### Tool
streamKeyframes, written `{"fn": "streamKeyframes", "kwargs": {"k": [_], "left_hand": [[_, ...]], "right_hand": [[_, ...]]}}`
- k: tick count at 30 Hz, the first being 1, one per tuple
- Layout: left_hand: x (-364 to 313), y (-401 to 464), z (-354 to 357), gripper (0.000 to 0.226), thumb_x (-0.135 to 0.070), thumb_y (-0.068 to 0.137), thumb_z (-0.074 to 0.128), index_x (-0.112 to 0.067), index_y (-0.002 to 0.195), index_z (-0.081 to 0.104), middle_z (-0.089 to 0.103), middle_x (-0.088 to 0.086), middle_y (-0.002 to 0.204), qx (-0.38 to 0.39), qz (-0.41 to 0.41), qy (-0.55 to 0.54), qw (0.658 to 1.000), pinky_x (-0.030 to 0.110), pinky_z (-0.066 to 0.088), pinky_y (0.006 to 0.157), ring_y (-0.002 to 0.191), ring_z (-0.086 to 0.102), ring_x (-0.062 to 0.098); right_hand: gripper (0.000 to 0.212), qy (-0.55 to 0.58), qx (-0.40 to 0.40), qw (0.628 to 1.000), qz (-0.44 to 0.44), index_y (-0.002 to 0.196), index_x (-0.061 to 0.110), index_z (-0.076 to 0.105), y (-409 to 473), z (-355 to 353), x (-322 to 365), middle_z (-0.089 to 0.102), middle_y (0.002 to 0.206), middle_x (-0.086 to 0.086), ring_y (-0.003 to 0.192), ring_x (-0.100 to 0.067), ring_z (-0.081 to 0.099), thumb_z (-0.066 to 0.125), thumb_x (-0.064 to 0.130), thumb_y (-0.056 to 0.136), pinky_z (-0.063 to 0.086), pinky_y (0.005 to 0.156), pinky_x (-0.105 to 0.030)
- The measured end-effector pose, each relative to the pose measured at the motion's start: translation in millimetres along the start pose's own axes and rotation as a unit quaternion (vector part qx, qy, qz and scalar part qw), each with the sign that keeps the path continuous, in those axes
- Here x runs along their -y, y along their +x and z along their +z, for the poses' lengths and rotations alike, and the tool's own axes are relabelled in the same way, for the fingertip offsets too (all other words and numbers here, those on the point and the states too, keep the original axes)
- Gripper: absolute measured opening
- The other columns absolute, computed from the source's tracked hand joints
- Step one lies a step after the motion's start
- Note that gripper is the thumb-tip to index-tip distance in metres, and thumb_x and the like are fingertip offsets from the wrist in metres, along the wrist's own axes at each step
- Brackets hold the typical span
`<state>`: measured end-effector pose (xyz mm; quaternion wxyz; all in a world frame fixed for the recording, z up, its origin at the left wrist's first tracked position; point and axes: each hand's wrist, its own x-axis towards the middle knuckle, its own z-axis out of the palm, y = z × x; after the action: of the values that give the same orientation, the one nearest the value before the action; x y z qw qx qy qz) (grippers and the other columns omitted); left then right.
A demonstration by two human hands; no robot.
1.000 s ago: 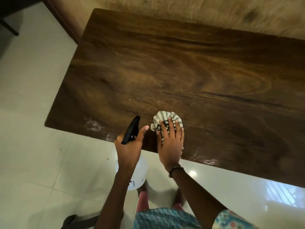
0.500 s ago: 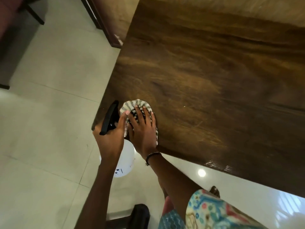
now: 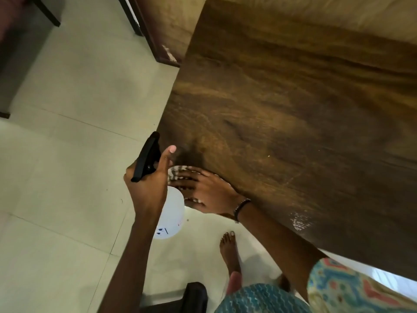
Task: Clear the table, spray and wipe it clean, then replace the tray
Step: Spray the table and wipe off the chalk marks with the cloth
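Note:
The dark wooden table [image 3: 293, 105] fills the right of the view. At its near left corner my right hand [image 3: 203, 190] presses a striped cloth [image 3: 174, 171] flat onto the top, fingers spread; most of the cloth is hidden under the hand. Just left of that corner, over the floor, my left hand [image 3: 146, 184] grips a white spray bottle [image 3: 170, 215] by its black trigger head [image 3: 146, 154], thumb pointing up. No tray is in view.
Pale floor tiles [image 3: 67, 177] lie to the left and below. A wet patch [image 3: 300, 220] shines near the table's front edge. Dark furniture legs [image 3: 48, 12] stand far left, a dark object [image 3: 194, 297] sits by my bare foot [image 3: 229, 247], and a wall [image 3: 270, 7] runs behind the table.
My right hand slid the cloth left along the front edge to the table's corner. The left hand with the bottle moved along with it, off the table's side.

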<state>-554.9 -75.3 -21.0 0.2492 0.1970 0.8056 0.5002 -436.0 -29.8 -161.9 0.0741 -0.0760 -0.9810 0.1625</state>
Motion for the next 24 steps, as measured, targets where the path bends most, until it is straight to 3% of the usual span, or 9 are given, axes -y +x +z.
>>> {"fn": "streamKeyframes", "kwargs": {"k": [2,4,6,8,10,12,15,18,24], "left_hand": [[-7,-1,7,0.019,-0.041,0.074,0.075,-0.054,0.066,0.063,0.066,0.003,0.069,0.014,0.001,-0.004,1.000,0.036,0.047,0.065,0.058,0.058,0.014],[-9,0,15,0.013,-0.055,0.068,0.074,-0.047,0.074,0.066,0.069,0.005,0.075,0.020,-0.007,0.003,1.000,0.049,0.053,0.077,0.070,0.062,0.031],[-10,2,22,0.047,-0.066,0.062,0.072,-0.027,0.089,0.070,0.070,0.010,0.085,0.023,-0.013,0.008,1.000,0.056,0.050,0.088,0.086,0.064,0.041],[-11,4,31,0.064,-0.059,0.066,0.072,-0.008,0.103,0.066,0.068,0.015,0.095,0.020,-0.021,-0.017,0.999,0.027,0.054,0.082,0.092,0.065,0.036],[-18,5,38,0.054,-0.048,0.072,0.073,-0.006,0.107,0.065,0.068,0.012,0.096,0.014,-0.007,-0.016,1.000,-0.001,0.044,0.066,0.091,0.065,0.027],[-23,7,45,0.043,-0.036,0.076,0.074,-0.003,0.102,0.066,0.070,0.011,0.090,0.018,0.055,-0.015,0.998,-0.004,0.041,0.068,0.083,0.064,0.021],[-21,9,53,0.026,-0.027,0.077,0.075,-0.009,0.090,0.063,0.067,-0.005,0.082,0.034,0.120,-0.028,0.992,0.005,0.047,0.075,0.076,0.064,0.007],[-4,9,58,0.031,-0.028,0.078,0.075,-0.010,0.099,0.062,0.066,-0.004,0.089,0.048,0.171,-0.033,0.984,0.015,0.050,0.081,0.086,0.065,0.006],[15,3,58,0.049,-0.037,0.077,0.072,0.001,0.105,0.060,0.068,0.014,0.098,0.046,0.238,-0.003,0.970,0.013,0.048,0.085,0.094,0.064,0.012]], "right_hand": [[0.040,0.002,0.021,0.999,0.036,0.134,0.029,0.054,-25,-7,-8,0.044,0.149,0.004,0.143,-0.020,0.030,0.038,0.043,0.101,0.019,0.119,-0.041],[0.038,0.009,0.004,0.996,0.092,0.131,0.031,0.057,-51,-13,-14,0.048,0.145,0.003,0.141,-0.020,0.034,0.037,0.044,0.101,0.021,0.119,-0.042],[0.039,0.006,-0.032,0.984,0.173,0.130,0.030,0.057,-73,-19,-19,0.048,0.145,0.002,0.140,-0.020,0.035,0.036,0.043,0.101,0.021,0.119,-0.043],[0.038,-0.004,-0.077,0.957,0.279,0.133,0.029,0.055,-84,-20,-18,0.046,0.147,0.003,0.140,-0.019,0.034,0.040,0.041,0.100,0.023,0.118,-0.046],[0.036,-0.006,-0.134,0.912,0.388,0.133,0.027,0.055,-80,-19,-9,0.047,0.146,0.002,0.140,-0.019,0.035,0.046,0.037,0.099,0.025,0.117,-0.046],[0.036,-0.003,-0.182,0.858,0.481,0.133,0.026,0.055,-64,-16,2,0.047,0.146,0.002,0.140,-0.020,0.035,0.048,0.034,0.098,0.024,0.117,-0.045],[0.038,0.032,-0.228,0.767,0.598,0.134,0.025,0.052,-29,-11,15,0.043,0.148,0.002,0.141,-0.022,0.031,0.047,0.034,0.098,0.020,0.118,-0.045],[0.044,0.058,-0.241,0.721,0.648,0.139,0.022,0.047,-6,-6,28,0.037,0.153,-0.001,0.144,-0.024,0.025,0.046,0.035,0.097,0.015,0.119,-0.045],[0.053,0.083,-0.207,0.729,0.647,0.147,0.020,0.035,1,1,42,0.023,0.159,-0.004,0.148,-0.027,0.013,0.044,0.037,0.098,0.003,0.119,-0.045]]}}
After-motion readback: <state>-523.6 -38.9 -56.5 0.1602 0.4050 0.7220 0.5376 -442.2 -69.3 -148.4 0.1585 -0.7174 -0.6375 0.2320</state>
